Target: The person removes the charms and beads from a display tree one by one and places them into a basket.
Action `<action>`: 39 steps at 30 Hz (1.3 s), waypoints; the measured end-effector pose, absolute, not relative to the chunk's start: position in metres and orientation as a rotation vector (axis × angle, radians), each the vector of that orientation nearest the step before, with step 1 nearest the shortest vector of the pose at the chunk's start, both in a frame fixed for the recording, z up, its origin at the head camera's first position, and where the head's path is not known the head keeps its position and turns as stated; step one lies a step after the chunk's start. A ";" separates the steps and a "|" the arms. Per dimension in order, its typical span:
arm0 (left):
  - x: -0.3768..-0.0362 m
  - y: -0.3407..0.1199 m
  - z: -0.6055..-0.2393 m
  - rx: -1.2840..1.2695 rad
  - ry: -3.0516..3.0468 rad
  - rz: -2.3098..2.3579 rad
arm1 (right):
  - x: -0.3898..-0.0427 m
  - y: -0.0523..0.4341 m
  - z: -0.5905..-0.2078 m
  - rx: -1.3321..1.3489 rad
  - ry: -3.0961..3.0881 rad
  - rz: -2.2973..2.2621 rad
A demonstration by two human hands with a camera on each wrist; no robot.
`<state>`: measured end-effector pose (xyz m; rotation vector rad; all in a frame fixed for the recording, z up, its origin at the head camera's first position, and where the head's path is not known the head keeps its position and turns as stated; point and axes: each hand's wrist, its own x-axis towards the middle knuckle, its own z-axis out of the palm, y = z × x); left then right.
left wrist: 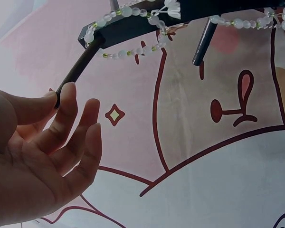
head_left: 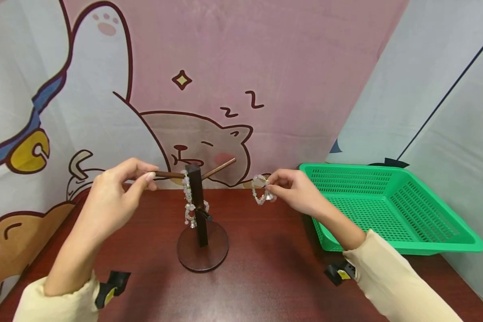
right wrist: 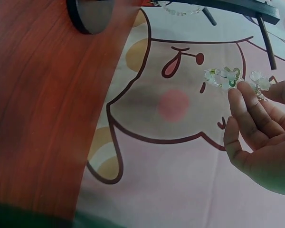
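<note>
A dark wooden jewellery stand (head_left: 199, 210) with a round base rises from the table, short rods sticking out of its post. With thumb and forefinger my left hand (head_left: 118, 190) pinches the end of its upper left rod (left wrist: 78, 66). A pale beaded bracelet (head_left: 187, 188) hangs on that rod beside the post, and another bracelet (left wrist: 249, 23) hangs on a lower rod. Right of the stand, my right hand (head_left: 291, 190) pinches a third beaded bracelet (head_left: 259, 197) with a flower-shaped charm; it hangs in the air, apart from the stand's upper right rod (head_left: 219, 168).
A green plastic basket (head_left: 390, 247) stands on the right of the reddish-brown table (head_left: 261, 277). Behind the table hangs a cloth (head_left: 298, 80) printed with cartoon animals. Black straps with cameras sit at both wrists.
</note>
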<state>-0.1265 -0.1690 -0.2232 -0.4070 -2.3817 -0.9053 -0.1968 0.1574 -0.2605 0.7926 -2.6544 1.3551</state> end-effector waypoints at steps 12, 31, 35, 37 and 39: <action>-0.127 -0.168 -0.223 -0.412 -2.376 -0.892 | -0.188 0.187 -0.274 0.735 -2.703 1.374; -0.127 -0.168 -0.223 -0.424 -2.372 -0.891 | -0.169 0.253 -0.281 0.586 -2.790 1.261; -0.126 -0.168 -0.223 -0.426 -2.374 -0.876 | -0.164 0.270 -0.285 0.556 -2.794 1.225; -0.126 -0.168 -0.223 -0.427 -2.373 -0.884 | -0.161 0.278 -0.287 0.522 -2.806 1.183; -0.126 -0.168 -0.223 -0.426 -2.373 -0.883 | -0.159 0.286 -0.288 0.488 -2.817 1.132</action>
